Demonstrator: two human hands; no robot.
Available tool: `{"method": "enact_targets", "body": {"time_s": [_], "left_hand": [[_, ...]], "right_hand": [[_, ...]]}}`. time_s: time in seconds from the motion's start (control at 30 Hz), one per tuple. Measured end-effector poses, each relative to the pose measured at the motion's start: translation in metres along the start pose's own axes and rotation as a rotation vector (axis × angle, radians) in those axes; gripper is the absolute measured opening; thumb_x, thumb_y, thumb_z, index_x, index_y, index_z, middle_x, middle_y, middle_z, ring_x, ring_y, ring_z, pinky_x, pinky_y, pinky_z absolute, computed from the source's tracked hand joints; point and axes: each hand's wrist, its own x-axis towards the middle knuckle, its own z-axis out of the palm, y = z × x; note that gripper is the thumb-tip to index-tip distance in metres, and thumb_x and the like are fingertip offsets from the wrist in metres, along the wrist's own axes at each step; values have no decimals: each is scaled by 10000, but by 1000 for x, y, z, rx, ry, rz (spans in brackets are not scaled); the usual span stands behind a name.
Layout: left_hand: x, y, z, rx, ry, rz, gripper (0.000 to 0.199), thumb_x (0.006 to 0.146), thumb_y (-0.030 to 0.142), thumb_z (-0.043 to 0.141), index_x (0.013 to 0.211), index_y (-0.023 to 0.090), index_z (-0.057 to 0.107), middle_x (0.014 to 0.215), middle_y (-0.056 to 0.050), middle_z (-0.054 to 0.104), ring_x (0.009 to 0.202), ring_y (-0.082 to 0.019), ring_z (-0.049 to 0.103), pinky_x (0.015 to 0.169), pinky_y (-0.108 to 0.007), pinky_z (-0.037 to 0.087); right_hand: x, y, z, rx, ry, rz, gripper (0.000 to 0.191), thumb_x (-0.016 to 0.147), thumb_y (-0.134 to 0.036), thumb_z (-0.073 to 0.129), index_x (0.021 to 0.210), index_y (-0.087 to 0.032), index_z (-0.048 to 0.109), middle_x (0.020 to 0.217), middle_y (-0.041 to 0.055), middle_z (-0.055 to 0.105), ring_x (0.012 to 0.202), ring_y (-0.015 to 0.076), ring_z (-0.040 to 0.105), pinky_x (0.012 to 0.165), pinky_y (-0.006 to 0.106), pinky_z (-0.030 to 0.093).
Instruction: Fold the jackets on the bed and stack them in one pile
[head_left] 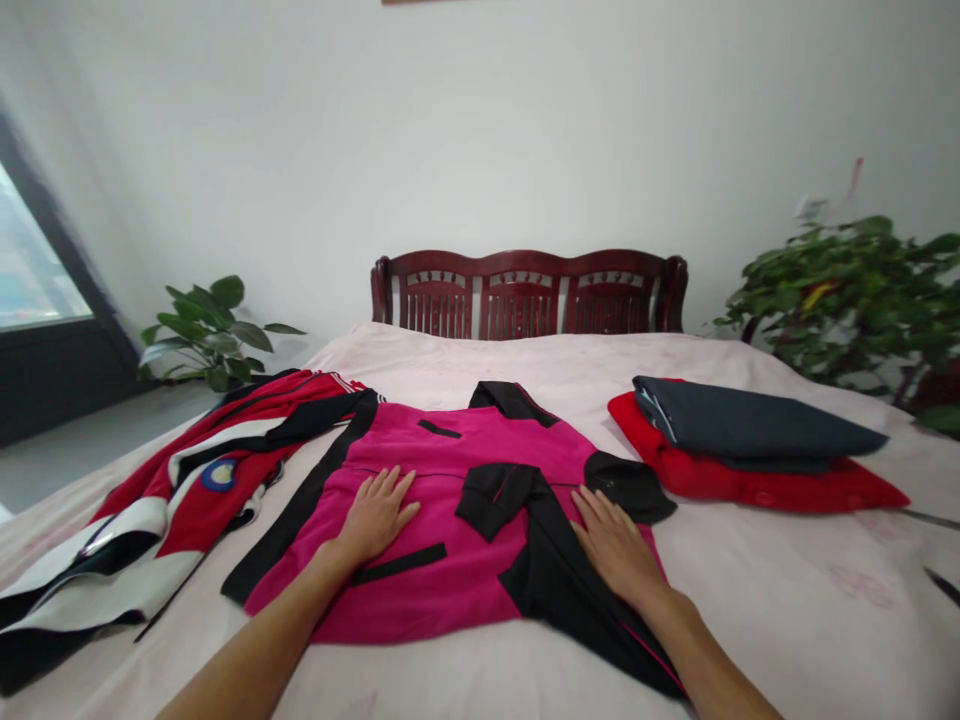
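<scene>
A bed (750,610) bears the clothes; no box or basket shows. On it, a pink-and-black jacket (437,508) lies spread, one sleeve bent across its front, its body unfolded, the work seemingly just begun. Loose red, white and black clothes (187,520) at left look yet to be folded; at right, a dark garment (765,418) sits folded atop a red garment (712,482), apparently done. The left hand (381,512) and right hand (615,540) lie open, palms down on the jacket, gripping nothing; a black cuff (482,502) lies between.
</scene>
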Motion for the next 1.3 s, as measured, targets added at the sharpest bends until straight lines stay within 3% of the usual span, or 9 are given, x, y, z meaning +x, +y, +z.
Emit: {"method": "enact_targets", "body": {"time_s": [0.1,0.27,0.63,1.3], "left_hand": [[-9,-13,3,50,7,-35,616,967,541,400,1504,239,425,1533,-147,455,1434,-326,383,1161,-494,270],[-21,-31,2,108,46,-100,626,952,554,423,1481,222,465,1536,-161,446,1434,-337,378,1173,-522,227],[-25,-25,-6,84,40,-202,587,957,499,434,1477,228,468,1532,-162,452,1434,-317,383,1138,-501,303],[-25,-26,-9,4,50,-217,563,950,477,446,1462,246,488,1532,-137,458,1425,-304,397,1147,-491,301]], "right_hand": [[-6,10,11,-25,15,33,577,990,-446,345,1468,-146,469,1561,115,402,1447,285,352,1168,459,308],[-6,16,11,-3,45,67,560,987,-435,367,1464,-163,479,1550,113,423,1443,276,358,1168,442,300],[-4,18,21,17,114,61,531,978,-403,385,1435,-166,515,1525,118,460,1415,273,406,1148,446,328],[-1,26,31,8,154,35,511,967,-392,404,1404,-170,547,1499,121,492,1398,275,433,1130,453,365]]}}
